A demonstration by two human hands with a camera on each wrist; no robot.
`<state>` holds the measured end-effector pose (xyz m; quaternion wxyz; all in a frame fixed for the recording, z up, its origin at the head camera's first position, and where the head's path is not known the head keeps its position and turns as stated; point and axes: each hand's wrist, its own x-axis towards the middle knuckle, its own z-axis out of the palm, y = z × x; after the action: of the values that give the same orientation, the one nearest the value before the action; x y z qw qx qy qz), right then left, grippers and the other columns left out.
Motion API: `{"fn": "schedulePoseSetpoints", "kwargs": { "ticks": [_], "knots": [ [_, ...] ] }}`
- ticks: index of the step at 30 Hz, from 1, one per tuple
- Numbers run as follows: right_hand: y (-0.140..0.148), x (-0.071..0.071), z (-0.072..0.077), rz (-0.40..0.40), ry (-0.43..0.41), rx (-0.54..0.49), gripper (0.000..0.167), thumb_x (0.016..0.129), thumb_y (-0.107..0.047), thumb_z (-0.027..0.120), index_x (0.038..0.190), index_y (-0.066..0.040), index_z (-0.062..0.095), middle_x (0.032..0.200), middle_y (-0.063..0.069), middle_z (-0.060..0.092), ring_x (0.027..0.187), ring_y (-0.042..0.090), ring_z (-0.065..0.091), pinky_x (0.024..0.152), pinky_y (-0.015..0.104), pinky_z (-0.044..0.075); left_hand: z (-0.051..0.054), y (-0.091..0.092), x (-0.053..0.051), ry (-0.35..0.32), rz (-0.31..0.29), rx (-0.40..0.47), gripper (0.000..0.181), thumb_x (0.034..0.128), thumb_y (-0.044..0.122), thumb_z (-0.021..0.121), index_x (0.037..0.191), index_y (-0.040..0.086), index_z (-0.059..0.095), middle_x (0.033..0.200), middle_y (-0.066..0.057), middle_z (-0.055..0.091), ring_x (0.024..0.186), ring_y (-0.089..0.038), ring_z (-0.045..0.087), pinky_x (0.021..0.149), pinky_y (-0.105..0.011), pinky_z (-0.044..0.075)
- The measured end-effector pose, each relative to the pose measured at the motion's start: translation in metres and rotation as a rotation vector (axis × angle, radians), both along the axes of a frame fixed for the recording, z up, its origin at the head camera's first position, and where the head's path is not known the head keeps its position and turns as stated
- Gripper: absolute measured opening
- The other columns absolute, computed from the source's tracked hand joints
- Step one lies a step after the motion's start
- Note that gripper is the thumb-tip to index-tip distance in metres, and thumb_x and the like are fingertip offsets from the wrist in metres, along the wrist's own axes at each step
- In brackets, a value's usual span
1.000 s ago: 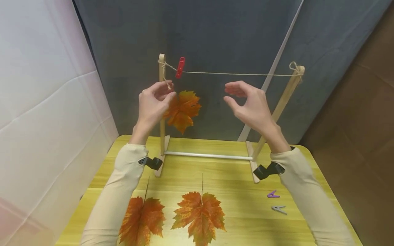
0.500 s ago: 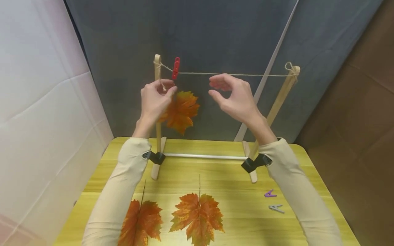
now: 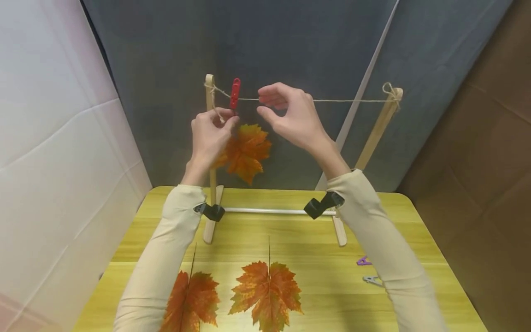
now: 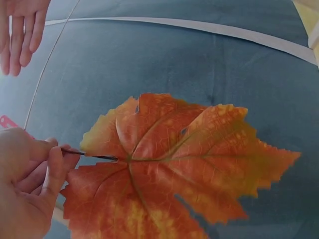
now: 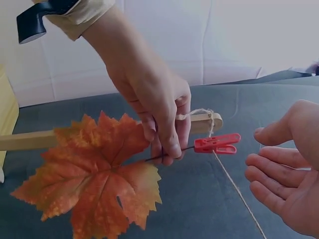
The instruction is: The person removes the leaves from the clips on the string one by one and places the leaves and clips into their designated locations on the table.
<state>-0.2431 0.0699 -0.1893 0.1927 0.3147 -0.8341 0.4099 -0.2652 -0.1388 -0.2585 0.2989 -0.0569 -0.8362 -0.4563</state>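
My left hand point(image 3: 211, 136) pinches the dark stem of an orange maple-like leaf point(image 3: 249, 152) just below the string. A red clothespin point(image 3: 235, 93) sits on the string near the left post; in the right wrist view the stem's end reaches the clothespin point(image 5: 214, 144). My right hand point(image 3: 292, 113) hovers to the right of the clothespin with thumb and fingers apart, holding nothing. The left wrist view shows the leaf point(image 4: 164, 159) spread flat below the pinching fingers point(image 4: 55, 164). The stem's far end is hidden there behind the hand.
The string point(image 3: 344, 100) runs between two wooden posts, the right one point(image 3: 379, 129) leaning outward in view. A white rod point(image 3: 265, 210) joins their feet. Two leaves lie on the table, one central point(image 3: 267, 295), one left point(image 3: 192, 299). A purple clothespin point(image 3: 363, 261) and a grey one point(image 3: 372, 280) lie at right.
My right hand has moved left along the string toward the red clothespin. The left hand keeps pinching the stem and has shifted only slightly closer to the clothespin.
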Motion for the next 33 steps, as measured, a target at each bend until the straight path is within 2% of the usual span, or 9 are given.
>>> {"fn": "schedulePoseSetpoints", "kwargs": {
  "ticks": [5,15,24,30,33],
  "knots": [
    [-0.01,-0.006,0.005,-0.002,-0.018,0.011,0.033,0.095,-0.017,0.07,0.127,-0.008,0.067,0.123,0.006,0.072,0.112,0.014,0.069,0.098,0.023,0.052,0.001,-0.004,0.0,-0.01,-0.01,-0.001,0.021,0.0945,0.025,0.071,0.102,0.007,0.078,0.089,-0.012,0.074,0.072,-0.017,0.058,0.062,-0.025,0.041],
    [-0.038,-0.026,0.014,-0.013,-0.073,0.044,0.04,0.096,-0.02,0.069,0.134,-0.008,0.063,0.131,0.007,0.069,0.12,0.015,0.066,0.097,0.015,0.05,0.0,-0.011,0.0,-0.027,-0.028,-0.003,0.019,0.0946,0.025,0.071,0.101,0.009,0.077,0.083,-0.012,0.075,0.062,-0.011,0.059,0.053,-0.023,0.04],
    [-0.049,-0.032,0.018,-0.038,-0.105,0.116,0.04,0.097,-0.022,0.066,0.134,-0.007,0.061,0.135,0.005,0.067,0.121,0.017,0.066,0.102,0.022,0.051,0.001,-0.01,0.001,-0.037,-0.025,-0.019,0.019,0.094,0.027,0.073,0.1,0.009,0.077,0.083,-0.011,0.074,0.063,-0.012,0.057,0.054,-0.023,0.039],
    [-0.054,-0.034,0.023,-0.074,-0.099,0.155,0.042,0.099,-0.022,0.062,0.138,-0.008,0.058,0.131,0.003,0.069,0.115,0.012,0.069,0.099,0.02,0.051,0.005,-0.007,-0.001,-0.044,-0.057,-0.012,0.018,0.0947,0.026,0.072,0.1,0.01,0.078,0.087,-0.011,0.076,0.063,-0.012,0.058,0.054,-0.022,0.042],
    [-0.055,-0.034,0.025,-0.087,-0.109,0.166,0.042,0.101,-0.022,0.059,0.141,-0.008,0.056,0.13,0.003,0.069,0.114,0.012,0.068,0.099,0.02,0.051,0.006,-0.007,-0.001,-0.046,-0.055,-0.011,0.017,0.0946,0.025,0.072,0.1,0.01,0.078,0.088,-0.01,0.077,0.062,-0.01,0.06,0.054,-0.022,0.042]
  ]
}}
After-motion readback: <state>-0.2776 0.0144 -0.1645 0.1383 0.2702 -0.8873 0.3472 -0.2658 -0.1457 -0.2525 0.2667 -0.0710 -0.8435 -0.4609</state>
